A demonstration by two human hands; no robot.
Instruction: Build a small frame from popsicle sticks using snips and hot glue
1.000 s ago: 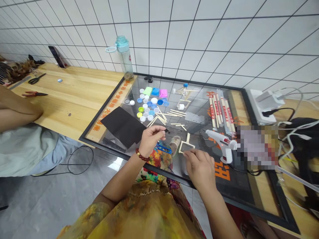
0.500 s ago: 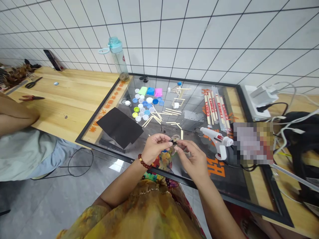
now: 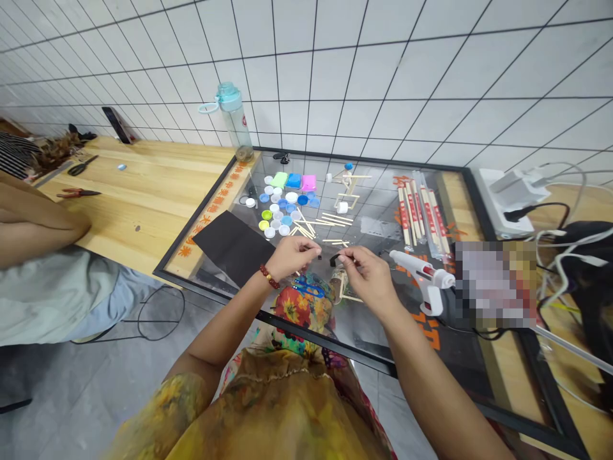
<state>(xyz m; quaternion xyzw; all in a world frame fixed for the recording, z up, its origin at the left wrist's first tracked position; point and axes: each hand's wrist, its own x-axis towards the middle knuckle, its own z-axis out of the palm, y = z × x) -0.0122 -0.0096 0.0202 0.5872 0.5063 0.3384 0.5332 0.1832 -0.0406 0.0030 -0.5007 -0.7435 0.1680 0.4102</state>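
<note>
My right hand (image 3: pixel 371 278) pinches a small bent strip of black paper (image 3: pixel 334 260) between thumb and fingertips. My left hand (image 3: pixel 293 257), a beaded bracelet at its wrist, is a little to the left with its fingertips pressed together; whether anything is between them I cannot make out. A tiny black scrap (image 3: pixel 320 257) shows just under those fingertips. Below the hands on the glass lie blue-handled scissors (image 3: pixel 309 287) and a round piece with thin sticks (image 3: pixel 338 284). Left of my left hand lies a black sheet (image 3: pixel 232 246).
Coloured bottle caps (image 3: pixel 282 206), clay packs (image 3: pixel 294 181), loose sticks (image 3: pixel 334 220) and a small stick frame (image 3: pixel 348 191) stand farther back. A glue gun (image 3: pixel 419 275) and wrapped chopsticks (image 3: pixel 424 214) lie right. A bottle (image 3: pixel 237 124) stands behind. Another person's arm (image 3: pixel 41 220) rests left.
My hands have moved apart; the black strip is now in my right hand alone. The scissors and round piece have come into clearer view between them. The whole view has shifted slightly.
</note>
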